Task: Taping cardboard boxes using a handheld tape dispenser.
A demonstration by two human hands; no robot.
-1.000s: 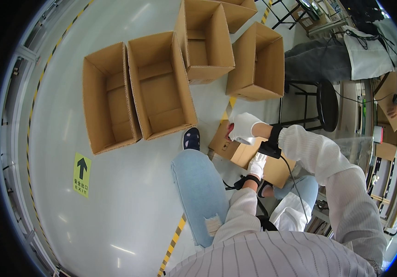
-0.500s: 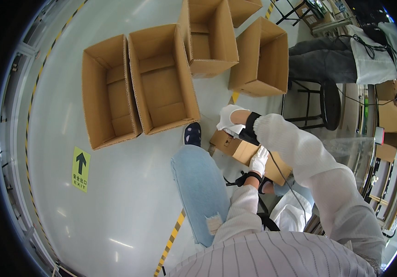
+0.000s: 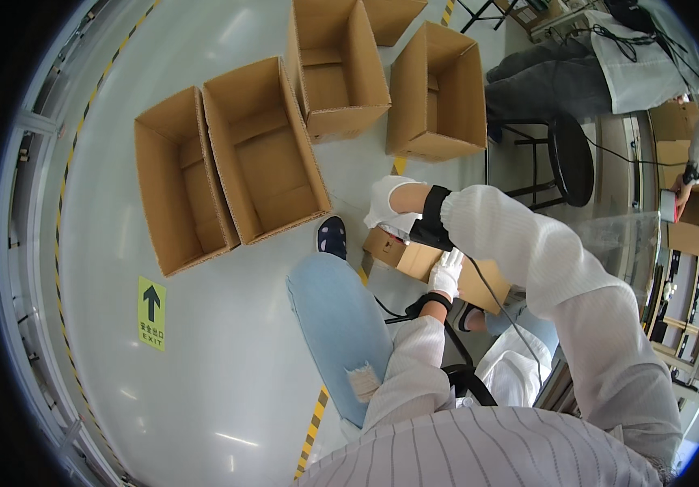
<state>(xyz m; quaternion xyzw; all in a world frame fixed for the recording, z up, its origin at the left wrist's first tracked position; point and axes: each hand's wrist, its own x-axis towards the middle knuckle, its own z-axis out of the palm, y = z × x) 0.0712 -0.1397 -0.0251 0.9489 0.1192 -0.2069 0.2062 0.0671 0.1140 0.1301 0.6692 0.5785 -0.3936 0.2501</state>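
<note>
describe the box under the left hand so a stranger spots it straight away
From the big open boxes standing on the grey floor, drop to the dark blue shoe just below them. Right of it, the white-gloved left hand rests on a brown box. Unlike the others, this one shows no hollow inside.

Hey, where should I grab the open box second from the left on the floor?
Probably grip the open box by its short near rim, coming from your side, fingers inside and thumb outside. The top is open and that edge faces you, while its left side runs close along the leftmost box, leaving little finger room.
</note>
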